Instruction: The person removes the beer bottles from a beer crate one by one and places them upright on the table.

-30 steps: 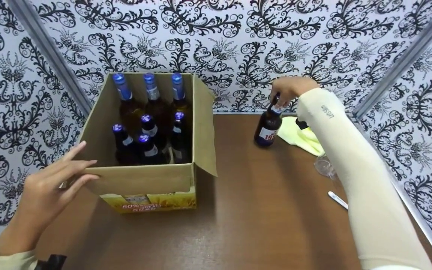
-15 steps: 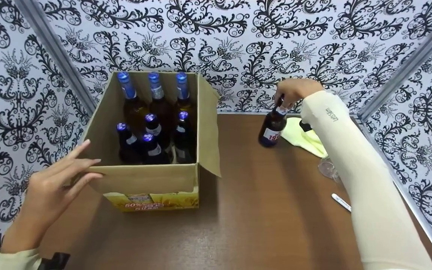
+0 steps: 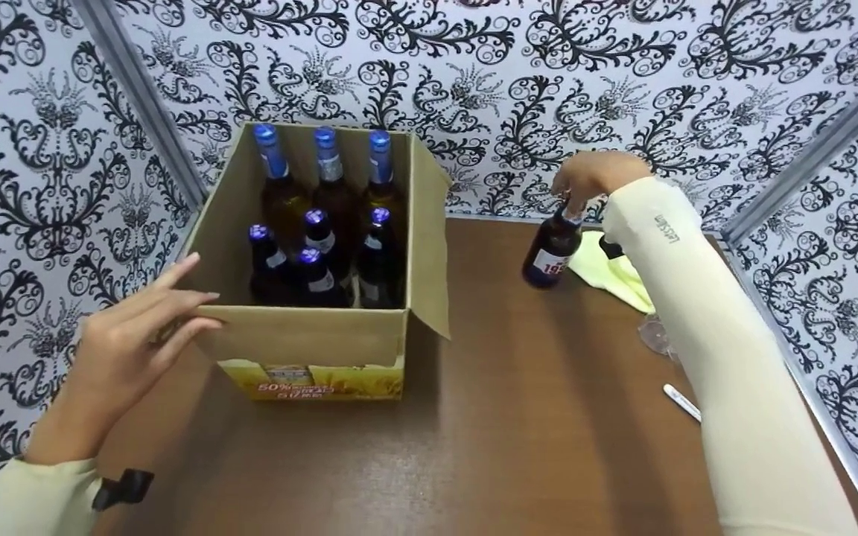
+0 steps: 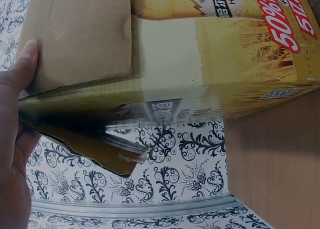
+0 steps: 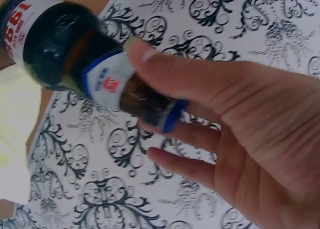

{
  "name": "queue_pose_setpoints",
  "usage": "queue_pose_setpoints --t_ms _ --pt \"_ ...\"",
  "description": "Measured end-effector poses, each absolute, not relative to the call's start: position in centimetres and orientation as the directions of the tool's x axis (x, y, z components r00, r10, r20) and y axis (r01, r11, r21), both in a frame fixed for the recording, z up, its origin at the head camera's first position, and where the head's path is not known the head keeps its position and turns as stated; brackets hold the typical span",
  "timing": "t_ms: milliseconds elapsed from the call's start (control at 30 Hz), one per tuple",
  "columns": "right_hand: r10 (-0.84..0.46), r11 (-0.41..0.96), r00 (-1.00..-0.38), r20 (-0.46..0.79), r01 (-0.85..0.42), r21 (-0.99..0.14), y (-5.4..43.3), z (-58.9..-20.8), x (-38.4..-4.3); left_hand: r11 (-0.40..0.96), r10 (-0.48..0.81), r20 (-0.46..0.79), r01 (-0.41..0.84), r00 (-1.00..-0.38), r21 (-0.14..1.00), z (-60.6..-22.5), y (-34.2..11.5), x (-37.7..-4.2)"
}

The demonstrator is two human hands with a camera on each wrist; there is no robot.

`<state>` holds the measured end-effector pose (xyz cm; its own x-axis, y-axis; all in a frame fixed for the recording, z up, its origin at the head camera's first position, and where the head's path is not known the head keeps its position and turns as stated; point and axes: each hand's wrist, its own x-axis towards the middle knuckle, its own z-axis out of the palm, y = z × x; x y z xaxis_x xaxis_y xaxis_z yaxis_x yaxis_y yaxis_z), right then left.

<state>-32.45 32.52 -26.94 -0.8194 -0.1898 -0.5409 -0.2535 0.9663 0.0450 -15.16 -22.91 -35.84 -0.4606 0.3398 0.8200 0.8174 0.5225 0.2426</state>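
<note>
A cardboard box (image 3: 302, 335) with several blue-capped bottles (image 3: 330, 167) upright in it stands at left. My left hand (image 3: 131, 335) holds its near left corner, thumb (image 4: 27, 64) on the front flap, other fingers behind the edge. My right hand (image 3: 596, 179) is at the neck of a dark beer bottle (image 3: 552, 253) standing apart on the brown table. In the right wrist view my thumb (image 5: 170, 74) lies along the neck and a finger shows behind it. The lower fingers spread loosely away from the glass; a white label with red digits shows.
Behind and right of the bottle lies a pale yellow cloth (image 3: 608, 275). A clear glass (image 3: 656, 335), partly hidden by my right sleeve, and a white stick-like item (image 3: 682, 402) lie nearer. Patterned walls (image 3: 488, 89) close in the table (image 3: 474, 447) at back and sides.
The whole head view has shifted slightly, box and bottle drifting right. My left hand keeps its place on the corner. My right fingers look looser round the bottle's neck.
</note>
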Motion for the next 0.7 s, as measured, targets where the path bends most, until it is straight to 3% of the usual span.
queue_pose_setpoints --t_ms 233,433,700 --pt "-0.242 0.958 -0.797 -0.553 -0.285 -0.008 29.0 -22.6 -32.5 0.514 0.347 0.817 0.822 -0.459 0.244 -36.2 -23.2 -15.3" --pt "-0.324 0.936 -0.808 -0.491 -0.350 -0.041 24.8 -19.1 -32.7 0.525 0.364 0.797 0.813 -0.482 0.252 -36.7 -23.3 -15.6" --pt "-0.489 0.852 -0.758 -0.431 -0.522 -0.047 17.1 -18.2 -32.3 0.534 0.367 0.786 0.805 -0.498 0.260 -36.6 -23.7 -15.3"
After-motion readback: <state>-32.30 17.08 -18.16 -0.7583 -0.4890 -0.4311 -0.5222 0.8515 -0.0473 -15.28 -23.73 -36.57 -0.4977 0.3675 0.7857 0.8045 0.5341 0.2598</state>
